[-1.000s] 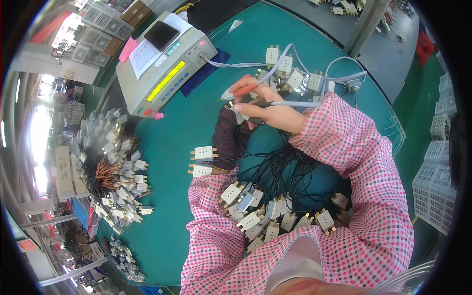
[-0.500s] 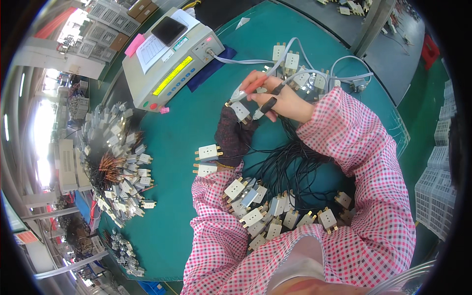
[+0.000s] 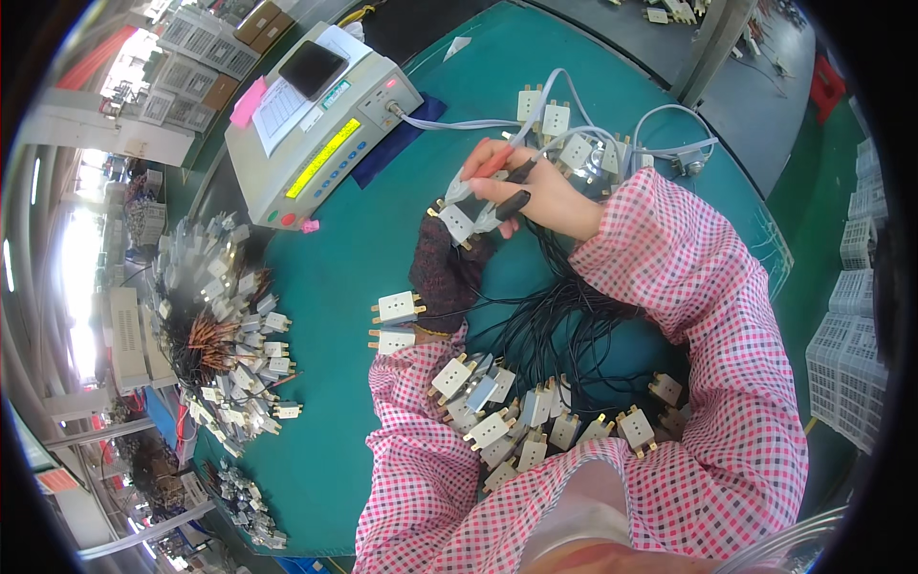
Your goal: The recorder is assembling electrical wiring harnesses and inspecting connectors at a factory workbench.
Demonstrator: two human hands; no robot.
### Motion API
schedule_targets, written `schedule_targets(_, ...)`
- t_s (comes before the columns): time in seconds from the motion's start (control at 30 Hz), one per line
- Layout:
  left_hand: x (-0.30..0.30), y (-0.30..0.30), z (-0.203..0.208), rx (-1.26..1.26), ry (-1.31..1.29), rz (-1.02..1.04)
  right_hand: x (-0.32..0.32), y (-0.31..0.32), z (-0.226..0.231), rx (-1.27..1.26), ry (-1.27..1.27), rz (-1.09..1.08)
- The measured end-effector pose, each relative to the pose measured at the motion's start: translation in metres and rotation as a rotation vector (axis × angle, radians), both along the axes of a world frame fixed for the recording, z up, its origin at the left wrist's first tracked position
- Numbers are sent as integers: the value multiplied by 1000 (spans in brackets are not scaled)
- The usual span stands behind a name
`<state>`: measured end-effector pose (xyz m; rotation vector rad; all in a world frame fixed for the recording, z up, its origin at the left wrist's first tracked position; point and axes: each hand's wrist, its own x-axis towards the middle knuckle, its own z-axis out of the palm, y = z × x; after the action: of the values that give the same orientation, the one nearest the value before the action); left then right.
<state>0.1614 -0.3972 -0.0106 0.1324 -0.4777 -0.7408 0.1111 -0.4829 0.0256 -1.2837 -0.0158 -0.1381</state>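
My left hand (image 3: 445, 277), in a dark knitted glove, is closed around a small white block with brass prongs (image 3: 456, 225). My right hand (image 3: 535, 191) is bare and closed on test clips with red (image 3: 492, 163) and black (image 3: 513, 204) handles. The red-handled clip's clear-sleeved tip is at the block's upper edge, and the black-handled one's is against its right side. Whether their jaws bite on the prongs is too small to tell. Beside my left wrist lie two similar blocks (image 3: 397, 308). Black wires (image 3: 564, 306) bunch between my arms.
A tester with a lit yellow display (image 3: 323, 158) stands at the back left, a phone (image 3: 313, 69) on top. Grey cables (image 3: 459, 123) run from it toward my right hand. Many white blocks lie piled left (image 3: 225, 325), near my chest (image 3: 488, 430) and far right (image 3: 574, 148).
The whole view has shifted slightly. The black-handled clip sits a little closer to the block's side; both hands keep their hold.
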Motion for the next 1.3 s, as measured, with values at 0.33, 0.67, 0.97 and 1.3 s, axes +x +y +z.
schedule_targets(0.33, -14, -39, 2, -310, 442, 298, 3, -5, -5, -246, -180, 50)
schedule_targets(0.67, -1, 88, -31, 495, 43, 26, 2, -13, 5, -447, -208, 96)
schedule_targets(0.97, 0, 39, 0, 215, 120, 31, -2, -6, 5, -381, -187, 46)
schedule_targets(1.3, 44, -1, -35, 63, -156, -3, 2, 8, -1, -195, -113, -75)
